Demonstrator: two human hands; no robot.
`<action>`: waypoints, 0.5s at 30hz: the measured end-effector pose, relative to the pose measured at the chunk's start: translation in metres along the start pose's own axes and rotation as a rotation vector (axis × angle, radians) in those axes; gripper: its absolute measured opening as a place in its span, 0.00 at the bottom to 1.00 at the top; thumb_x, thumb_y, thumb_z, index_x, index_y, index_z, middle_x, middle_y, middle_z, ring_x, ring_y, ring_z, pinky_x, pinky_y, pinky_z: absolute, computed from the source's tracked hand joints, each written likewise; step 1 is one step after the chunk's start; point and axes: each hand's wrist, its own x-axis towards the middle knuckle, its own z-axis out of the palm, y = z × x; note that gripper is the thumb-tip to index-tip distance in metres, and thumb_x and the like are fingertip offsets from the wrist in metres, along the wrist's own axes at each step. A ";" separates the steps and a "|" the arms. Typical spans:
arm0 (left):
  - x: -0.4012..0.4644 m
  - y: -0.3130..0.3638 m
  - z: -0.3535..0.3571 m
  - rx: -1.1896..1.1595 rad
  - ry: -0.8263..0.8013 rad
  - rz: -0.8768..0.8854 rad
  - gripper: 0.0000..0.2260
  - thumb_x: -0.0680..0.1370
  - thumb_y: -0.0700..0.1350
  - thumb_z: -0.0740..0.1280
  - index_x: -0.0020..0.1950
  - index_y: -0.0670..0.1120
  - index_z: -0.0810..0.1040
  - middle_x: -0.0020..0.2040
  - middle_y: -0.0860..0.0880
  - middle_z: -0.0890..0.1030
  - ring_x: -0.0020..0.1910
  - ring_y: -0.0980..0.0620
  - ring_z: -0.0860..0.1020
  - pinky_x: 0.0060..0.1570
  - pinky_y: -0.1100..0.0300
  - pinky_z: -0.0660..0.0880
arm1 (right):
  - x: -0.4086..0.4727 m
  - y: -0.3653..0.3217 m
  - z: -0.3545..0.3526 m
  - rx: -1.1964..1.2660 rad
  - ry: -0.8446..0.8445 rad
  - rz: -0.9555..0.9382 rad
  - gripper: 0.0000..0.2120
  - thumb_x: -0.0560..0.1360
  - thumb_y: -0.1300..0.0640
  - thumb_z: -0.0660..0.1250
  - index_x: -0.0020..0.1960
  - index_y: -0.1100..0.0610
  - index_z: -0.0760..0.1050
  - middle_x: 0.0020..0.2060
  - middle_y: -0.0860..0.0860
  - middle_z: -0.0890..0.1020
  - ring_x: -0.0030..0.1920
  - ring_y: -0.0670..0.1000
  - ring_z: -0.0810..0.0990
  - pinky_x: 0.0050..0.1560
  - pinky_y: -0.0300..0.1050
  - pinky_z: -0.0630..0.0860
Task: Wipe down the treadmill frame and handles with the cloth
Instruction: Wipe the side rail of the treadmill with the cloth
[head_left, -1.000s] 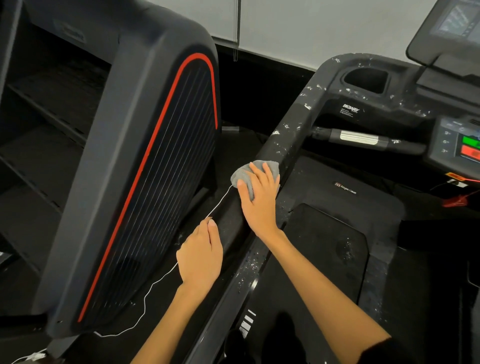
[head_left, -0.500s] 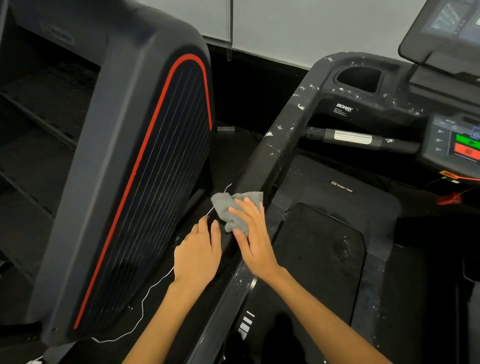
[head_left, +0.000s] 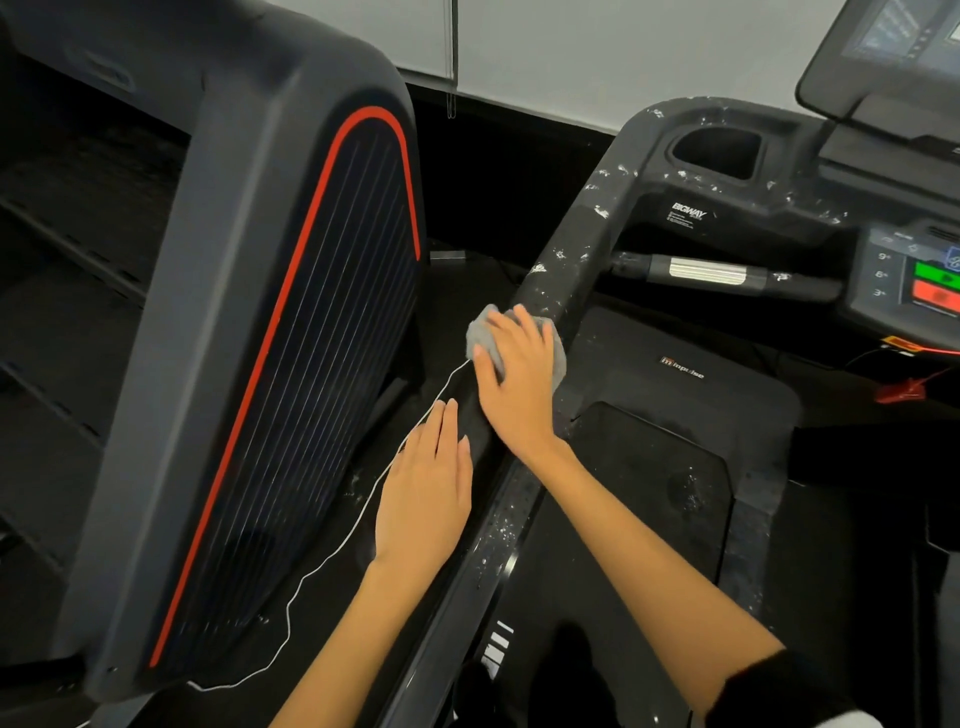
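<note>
The black treadmill frame's left side rail (head_left: 576, 244) slopes up to the console and is speckled with white flecks. My right hand (head_left: 514, 379) presses a grey cloth (head_left: 480, 335) onto that rail, fingers spread over it. My left hand (head_left: 426, 488) lies flat and open on the lower part of the same rail, just below the right hand, holding nothing. A short handle with a silver grip (head_left: 711, 273) sticks out under the console.
A tall dark machine with a red-trimmed ribbed panel (head_left: 291, 374) stands close on the left. A thin white cord (head_left: 332, 556) runs along the floor between the machines. The console with green and red buttons (head_left: 930, 280) and a cup holder (head_left: 717, 148) sit upper right; the running belt (head_left: 649, 493) lies below.
My right hand slid the cloth down the rail towards my left hand, then back up it. The left hand stayed in place on the lower rail.
</note>
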 end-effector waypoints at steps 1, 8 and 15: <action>-0.001 0.000 0.000 0.012 -0.005 -0.014 0.21 0.82 0.48 0.52 0.70 0.39 0.69 0.66 0.41 0.75 0.60 0.47 0.78 0.54 0.53 0.79 | -0.005 -0.005 0.001 0.008 -0.015 -0.028 0.16 0.80 0.55 0.60 0.65 0.59 0.75 0.63 0.52 0.78 0.70 0.53 0.69 0.76 0.55 0.53; -0.010 0.003 0.001 0.059 0.039 0.018 0.19 0.80 0.46 0.57 0.65 0.37 0.73 0.62 0.39 0.78 0.60 0.44 0.78 0.55 0.49 0.78 | -0.054 0.003 -0.012 0.186 -0.099 -0.203 0.16 0.79 0.58 0.63 0.65 0.60 0.74 0.65 0.51 0.76 0.69 0.50 0.70 0.72 0.57 0.63; -0.001 0.004 0.005 0.093 0.031 0.074 0.21 0.79 0.46 0.58 0.68 0.36 0.71 0.64 0.38 0.76 0.63 0.43 0.76 0.58 0.49 0.77 | -0.044 0.025 -0.011 0.331 -0.017 -0.031 0.18 0.82 0.58 0.55 0.72 0.57 0.64 0.71 0.50 0.68 0.76 0.52 0.60 0.76 0.62 0.53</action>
